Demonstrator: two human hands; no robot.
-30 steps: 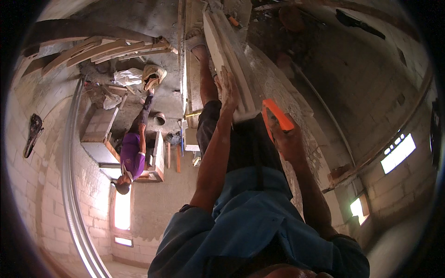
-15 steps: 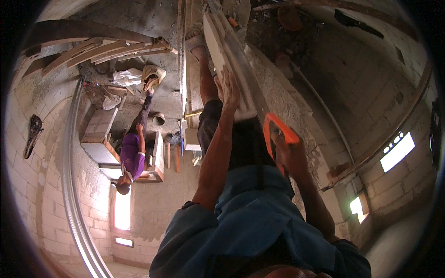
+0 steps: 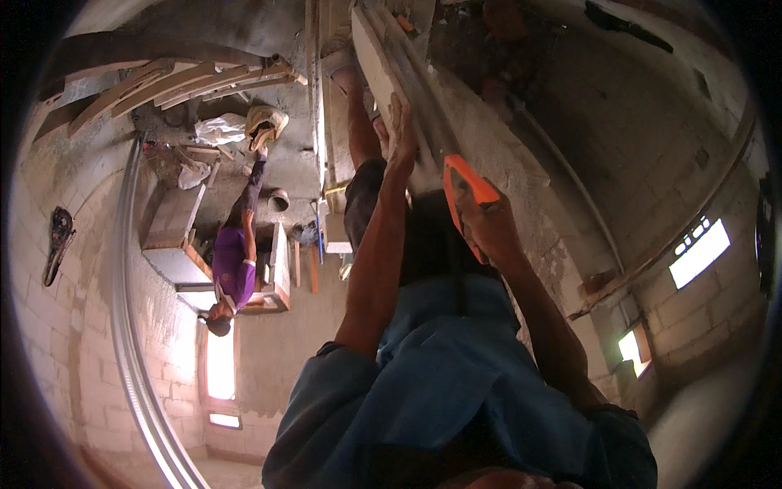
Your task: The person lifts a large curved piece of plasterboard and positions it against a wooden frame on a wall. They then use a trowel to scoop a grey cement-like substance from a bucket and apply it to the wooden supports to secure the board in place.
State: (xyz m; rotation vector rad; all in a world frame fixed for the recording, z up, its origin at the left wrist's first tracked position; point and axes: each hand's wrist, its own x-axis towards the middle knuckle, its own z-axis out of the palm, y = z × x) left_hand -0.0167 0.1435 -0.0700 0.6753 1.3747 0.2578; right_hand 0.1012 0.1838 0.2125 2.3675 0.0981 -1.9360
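A long pale board (image 3: pixel 376 61) runs away from me at the top middle, its near end by my thighs. Flat along the board lies my left hand (image 3: pixel 402 145), its fingers stretched out and pointing away from me. My right hand (image 3: pixel 492 230) is closed around the orange handle of what looks like a handsaw (image 3: pixel 470 181), just right of the board's near end. The saw's blade is too thin and blurred to make out.
A person in a purple shirt (image 3: pixel 234 261) is at the left, by light block-like boxes (image 3: pixel 173 218). Curved timbers (image 3: pixel 175 85) lean at the upper left. Long metal profiles (image 3: pixel 126 326) stand along the left wall. A rough ledge (image 3: pixel 489 138) runs right of the board.
My right hand and the orange-handled saw have moved forward and slightly left, along the board's near end. My left hand has shifted a little forward on the board.
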